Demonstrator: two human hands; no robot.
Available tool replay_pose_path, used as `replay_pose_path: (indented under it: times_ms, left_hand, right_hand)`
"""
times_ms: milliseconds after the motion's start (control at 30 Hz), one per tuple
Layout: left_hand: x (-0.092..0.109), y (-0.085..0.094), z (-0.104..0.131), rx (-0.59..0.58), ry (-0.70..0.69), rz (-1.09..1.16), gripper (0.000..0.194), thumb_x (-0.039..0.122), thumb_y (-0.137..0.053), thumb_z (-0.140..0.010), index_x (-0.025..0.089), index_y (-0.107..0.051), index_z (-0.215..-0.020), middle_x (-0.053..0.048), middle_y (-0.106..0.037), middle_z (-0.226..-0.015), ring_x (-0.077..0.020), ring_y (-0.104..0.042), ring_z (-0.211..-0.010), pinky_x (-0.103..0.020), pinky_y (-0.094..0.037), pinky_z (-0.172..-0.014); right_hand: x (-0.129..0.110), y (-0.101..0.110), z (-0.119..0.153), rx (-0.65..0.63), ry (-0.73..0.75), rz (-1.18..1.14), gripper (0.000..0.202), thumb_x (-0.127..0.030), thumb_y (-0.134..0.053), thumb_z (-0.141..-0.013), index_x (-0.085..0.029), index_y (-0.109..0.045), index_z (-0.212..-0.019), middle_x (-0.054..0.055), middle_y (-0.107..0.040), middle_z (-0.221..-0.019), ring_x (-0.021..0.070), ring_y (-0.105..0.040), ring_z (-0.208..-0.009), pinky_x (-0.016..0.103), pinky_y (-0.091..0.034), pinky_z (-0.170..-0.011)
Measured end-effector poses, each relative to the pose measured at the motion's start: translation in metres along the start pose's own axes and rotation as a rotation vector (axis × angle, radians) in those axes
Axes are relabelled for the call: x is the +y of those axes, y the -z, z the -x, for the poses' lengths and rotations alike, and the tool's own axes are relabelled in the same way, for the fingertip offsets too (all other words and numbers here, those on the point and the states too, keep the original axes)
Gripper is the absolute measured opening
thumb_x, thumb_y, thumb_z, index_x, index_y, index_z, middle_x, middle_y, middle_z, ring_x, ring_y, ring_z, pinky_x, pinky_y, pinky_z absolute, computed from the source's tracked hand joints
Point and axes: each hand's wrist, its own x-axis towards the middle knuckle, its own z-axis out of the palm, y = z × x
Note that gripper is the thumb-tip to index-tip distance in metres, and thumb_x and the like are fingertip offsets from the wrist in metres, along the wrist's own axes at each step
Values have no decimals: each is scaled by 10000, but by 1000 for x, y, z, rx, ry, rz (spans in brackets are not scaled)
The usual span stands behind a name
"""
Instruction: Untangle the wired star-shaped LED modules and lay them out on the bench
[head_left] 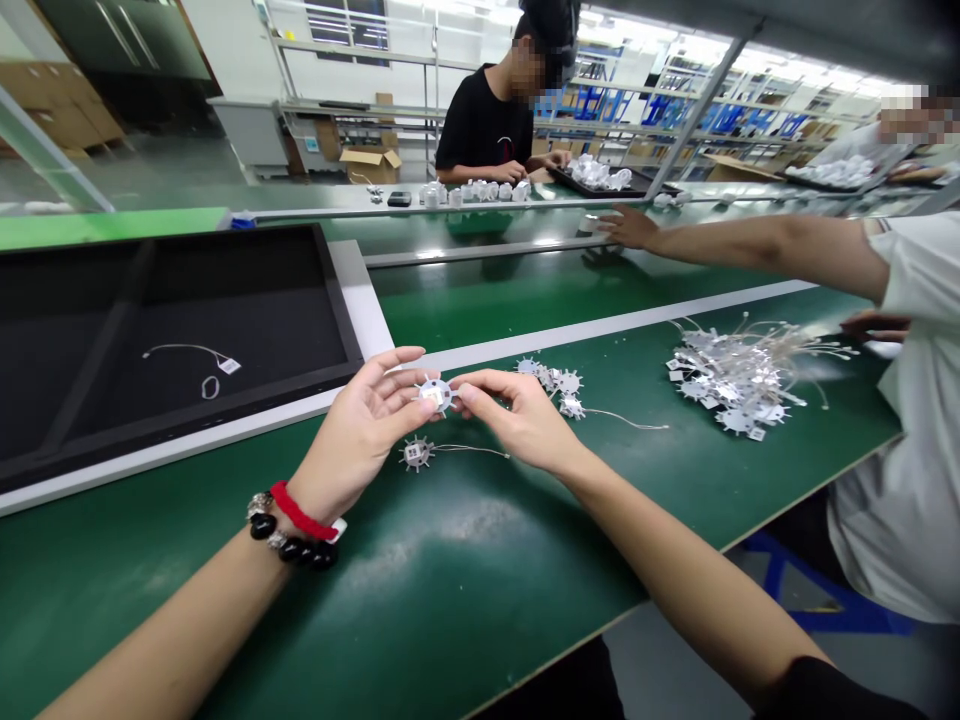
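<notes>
Between my two hands is a small round metal plate (433,393) with spokes around its rim and a white square on its face. My left hand (367,405) pinches it from the left, thumb in front and the other fingers behind or spread. From the right, my right hand (517,412) grips its edge between thumb and forefinger. Just below, a similar spoked plate (415,454) with a printed label and a thin wire lies on the green table (450,600). Several more spoked plates (559,383) lie beyond my right hand.
A heap of wired plates (731,375) sits at the right. The black tray (247,330) at left holds a wire with a white tag (229,366). One co-worker's arm (765,250) reaches across from the right; another person (495,120) works opposite beside white parts (476,192).
</notes>
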Motion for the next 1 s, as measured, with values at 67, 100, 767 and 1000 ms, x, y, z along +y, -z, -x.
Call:
replay_pose_path:
  times_ms: [67,100,767,1000]
  left_hand:
    - [2,0,0,-8,14,13,566,228,-884,-719,194,-588,-1200,-20,-711,-1033,-125,-694,-923,-201,-603,-790]
    - [3,0,1,-13,21,20,564,225,-887,-715,192,-592,-1194,-17,-715,-1016,-120,-697,-906,-194,-602,-782]
    - [12,1,3,-80,130,89,507,214,-920,-678,177,-655,-1109,-4,-739,-942,-99,-688,-799,-166,-604,-706]
    - [11,3,0,-79,192,134,529,209,-931,-659,186,-657,-1111,11,-732,-915,-94,-694,-785,-163,-590,-700]
  right_hand:
    - [1,1,-1,-30,-13,-28,250,-326,-566,-936,-156,-745,-978,47,-738,-834,153,-640,-733,309,-504,-698]
    - [1,1,-2,-41,-23,-36,254,-334,-568,-933,-155,-744,-969,46,-726,-820,145,-617,-706,298,-488,-665]
    - [0,5,-3,-138,-111,-203,279,-421,-639,-871,-177,-602,-742,-35,-505,-661,91,-378,-569,258,-311,-549]
    - [-2,5,-5,-125,-135,-174,281,-413,-629,-861,-171,-599,-720,-30,-522,-662,88,-384,-562,263,-337,-559]
